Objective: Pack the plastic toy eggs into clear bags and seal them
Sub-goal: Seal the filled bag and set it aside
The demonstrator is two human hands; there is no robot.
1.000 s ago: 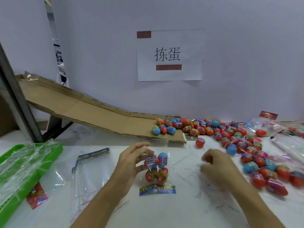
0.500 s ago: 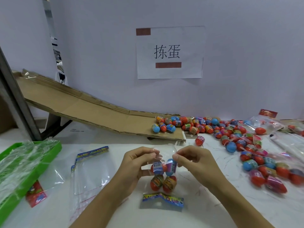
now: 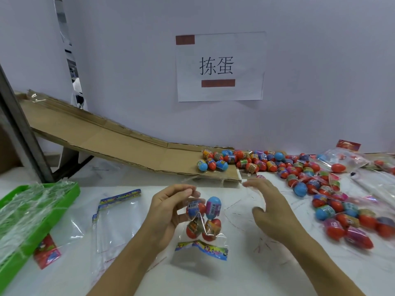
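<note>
My left hand (image 3: pixel 168 212) holds up a clear bag (image 3: pixel 203 223) by its top, thumb and fingers curled round the plastic. Inside it sit several toy eggs, red and blue, and its coloured header strip (image 3: pixel 201 249) hangs at the bottom. My right hand (image 3: pixel 267 208) hovers just right of the bag with fingers spread and relaxed, holding nothing. Loose eggs (image 3: pixel 299 169) lie in a heap at the right and at the foot of the cardboard ramp (image 3: pixel 119 146).
Flat clear bags (image 3: pixel 115 221) lie left of my left arm. A green tray (image 3: pixel 42 210) with crumpled plastic stands at the left edge. Filled bags of eggs (image 3: pixel 350 221) lie at the right. A paper sign (image 3: pixel 220 67) hangs on the wall.
My right hand had come in to pinch the bag's top together with my left; now it has let go and drawn off to the right. The left still holds the bag.
</note>
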